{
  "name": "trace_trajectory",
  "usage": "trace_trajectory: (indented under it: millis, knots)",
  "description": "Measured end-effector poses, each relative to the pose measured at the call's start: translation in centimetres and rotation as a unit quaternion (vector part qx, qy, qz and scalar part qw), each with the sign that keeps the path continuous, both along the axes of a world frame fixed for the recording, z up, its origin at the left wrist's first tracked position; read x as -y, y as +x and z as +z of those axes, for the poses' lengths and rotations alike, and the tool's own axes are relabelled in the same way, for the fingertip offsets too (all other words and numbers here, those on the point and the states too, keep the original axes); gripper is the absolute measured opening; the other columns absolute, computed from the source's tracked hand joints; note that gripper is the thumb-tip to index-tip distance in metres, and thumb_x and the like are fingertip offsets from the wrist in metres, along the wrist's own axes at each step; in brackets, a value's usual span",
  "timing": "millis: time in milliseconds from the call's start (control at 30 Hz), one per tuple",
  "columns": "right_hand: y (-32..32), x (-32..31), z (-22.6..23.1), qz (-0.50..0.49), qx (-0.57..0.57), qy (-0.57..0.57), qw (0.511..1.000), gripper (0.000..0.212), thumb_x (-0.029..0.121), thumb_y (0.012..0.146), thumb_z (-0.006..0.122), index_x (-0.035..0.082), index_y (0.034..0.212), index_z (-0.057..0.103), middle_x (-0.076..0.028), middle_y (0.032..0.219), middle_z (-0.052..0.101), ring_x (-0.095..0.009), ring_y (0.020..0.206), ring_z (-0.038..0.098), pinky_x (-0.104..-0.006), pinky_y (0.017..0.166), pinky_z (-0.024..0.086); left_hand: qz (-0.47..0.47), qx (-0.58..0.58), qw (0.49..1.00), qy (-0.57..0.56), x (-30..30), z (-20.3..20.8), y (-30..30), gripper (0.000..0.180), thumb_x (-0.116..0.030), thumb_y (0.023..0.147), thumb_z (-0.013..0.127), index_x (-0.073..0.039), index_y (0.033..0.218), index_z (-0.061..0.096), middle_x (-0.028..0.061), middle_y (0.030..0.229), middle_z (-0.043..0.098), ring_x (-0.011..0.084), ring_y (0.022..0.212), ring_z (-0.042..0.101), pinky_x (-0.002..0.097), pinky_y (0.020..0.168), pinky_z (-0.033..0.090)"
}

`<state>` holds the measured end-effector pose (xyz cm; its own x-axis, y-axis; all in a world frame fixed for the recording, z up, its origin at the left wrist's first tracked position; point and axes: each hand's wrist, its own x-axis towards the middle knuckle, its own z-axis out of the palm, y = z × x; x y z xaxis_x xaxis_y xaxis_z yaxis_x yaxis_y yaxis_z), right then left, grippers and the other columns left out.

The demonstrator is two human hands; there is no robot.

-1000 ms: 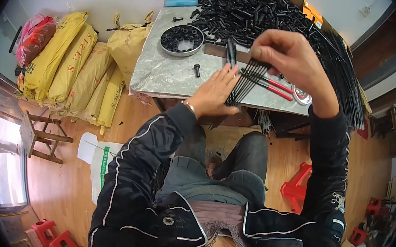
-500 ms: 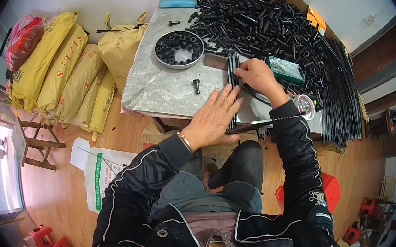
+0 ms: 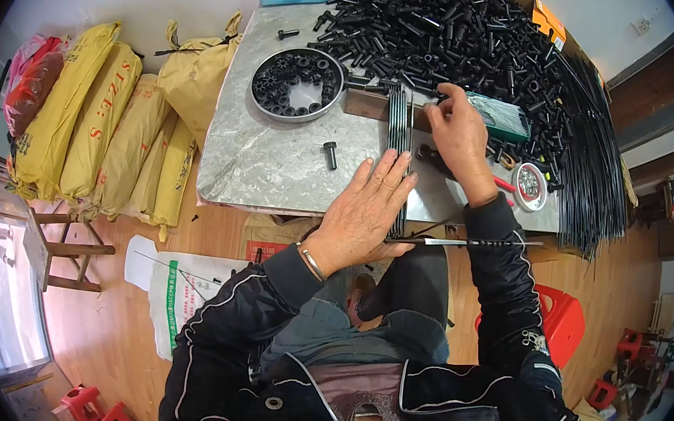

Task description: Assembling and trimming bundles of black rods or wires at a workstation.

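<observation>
Several thin black rods (image 3: 397,118) lie side by side over the table's front part, their far ends against a low metal block (image 3: 369,104). My left hand (image 3: 366,209) is laid flat on their near ends with its fingers stretched out. Just right of the rods' far ends, my right hand (image 3: 461,137) is raised with thumb and fingers curled together. A small dark thing shows at its fingertips, too small to make out. One black bolt (image 3: 330,155) lies on the table left of the rods. Beyond it stands a round metal bowl (image 3: 255,91) holding black ring-shaped parts.
A large heap of black bolts (image 3: 454,34) covers the table's far side. Right of my right hand are a green box (image 3: 509,134), a small white tub (image 3: 529,199) and many long black rods (image 3: 596,172). Yellow sacks (image 3: 130,107) and a wooden stool (image 3: 70,252) stand left.
My right hand has lifted off the rods and moved slightly right and away from me. My left hand stays flat on the rods. The whole view has shifted a little.
</observation>
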<state>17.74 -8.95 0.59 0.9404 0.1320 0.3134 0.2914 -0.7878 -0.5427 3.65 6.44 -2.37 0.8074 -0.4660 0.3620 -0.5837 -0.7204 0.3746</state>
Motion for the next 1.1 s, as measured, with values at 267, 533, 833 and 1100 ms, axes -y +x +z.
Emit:
trace_trajectory:
  millis: [267, 533, 833, 1100]
  knots:
    - [1.1, -3.7, -1.4, 0.146, 0.223, -0.069, 0.961, 0.014, 0.013, 0.081, 0.066, 0.005, 0.092, 0.067, -0.008, 0.090, 0.059, -0.028, 0.089, 0.059, -0.0364, 0.075, 0.049, -0.008, -0.016, 1.000, 0.012, 0.2, 0.3, 0.8, 0.099, -0.055, 0.067, 0.075, 0.006, 0.136, 0.039, 0.0246, 0.146, 0.031, 0.0397, 0.140, 0.023, 0.0529, 0.113, 0.019]
    - [1.5, -3.7, -1.6, 0.168, 0.248, -0.084, 0.950, 0.007, 0.008, 0.079, 0.066, 0.003, 0.084, 0.068, -0.009, 0.090, 0.061, -0.029, 0.086, 0.059, -0.0382, 0.079, 0.048, 0.007, -0.012, 0.999, 0.038, 0.1, 0.0, 2.5, 0.101, -0.061, 0.069, 0.069, 0.008, 0.136, 0.038, 0.0243, 0.142, 0.035, 0.0426, 0.138, 0.023, 0.0519, 0.113, 0.019]
    - [4.7, -2.9, -5.8, 0.191, 0.233, 0.055, 0.952, 0.019, 0.012, 0.079, 0.055, -0.003, 0.088, 0.062, -0.012, 0.084, 0.060, -0.032, 0.087, 0.056, -0.0434, 0.075, 0.046, -0.011, -0.054, 0.998, -0.029, -0.4, 0.6, 2.4, 0.091, -0.054, 0.067, 0.073, 0.003, 0.132, 0.046, 0.0216, 0.140, 0.040, 0.0416, 0.138, 0.025, 0.0470, 0.112, 0.026]
    - [5.0, 10.0, 2.3, -0.008, 0.117, -0.202, 0.972, 0.012, 0.020, 0.081, 0.065, 0.011, 0.087, 0.068, -0.007, 0.088, 0.063, -0.028, 0.088, 0.063, -0.0393, 0.073, 0.050, -0.023, -0.018, 0.999, -0.018, -0.1, 0.7, 1.0, 0.097, -0.060, 0.068, 0.071, 0.008, 0.132, 0.044, 0.0230, 0.147, 0.032, 0.0398, 0.139, 0.024, 0.0471, 0.114, 0.023]
